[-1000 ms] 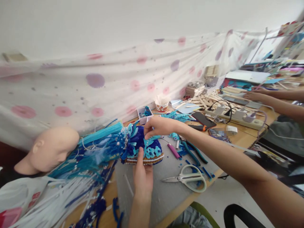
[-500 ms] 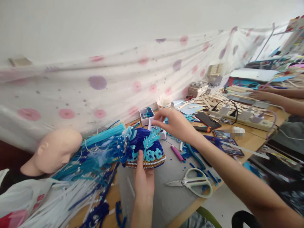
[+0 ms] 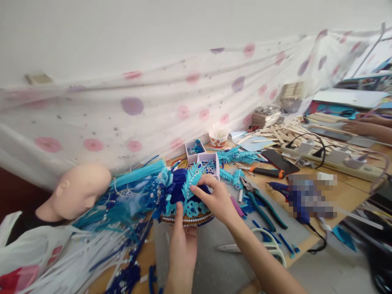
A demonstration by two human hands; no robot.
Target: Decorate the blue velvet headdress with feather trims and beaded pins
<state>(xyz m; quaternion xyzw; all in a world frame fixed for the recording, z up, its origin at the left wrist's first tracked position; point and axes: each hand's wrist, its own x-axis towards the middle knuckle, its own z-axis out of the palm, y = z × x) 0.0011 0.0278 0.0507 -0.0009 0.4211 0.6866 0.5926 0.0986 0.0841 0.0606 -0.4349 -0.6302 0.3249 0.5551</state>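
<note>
A royal-blue headdress (image 3: pixel 179 183) trimmed with turquoise flowers, beads and a pearl-and-gold band is held up over the grey mat (image 3: pixel 208 253). My left hand (image 3: pixel 183 241) grips it from below, thumb on the front by the band. At its right side my right hand (image 3: pixel 216 196) has thumb and fingers closed at a turquoise feather-shaped ornament (image 3: pixel 190 183) with pearls along its middle. The fingertips partly cover the ornament. Behind the headdress stands a white box of small blue beads (image 3: pixel 210 164), beside another white box (image 3: pixel 193 151) of blue pieces.
White-handled scissors (image 3: pixel 269 245) and green-handled pliers (image 3: pixel 260 204) lie to the right, near a blue glue gun (image 3: pixel 295 200). A mannequin head (image 3: pixel 82 188) and blue tassels (image 3: pixel 137 173) are at left. A power strip (image 3: pixel 333 161) and a co-worker's hands (image 3: pixel 364 124) are farther right.
My right hand has come down from above the white boxes to the front of the headdress, onto the feather ornament. My left hand keeps its hold. The view has shifted slightly.
</note>
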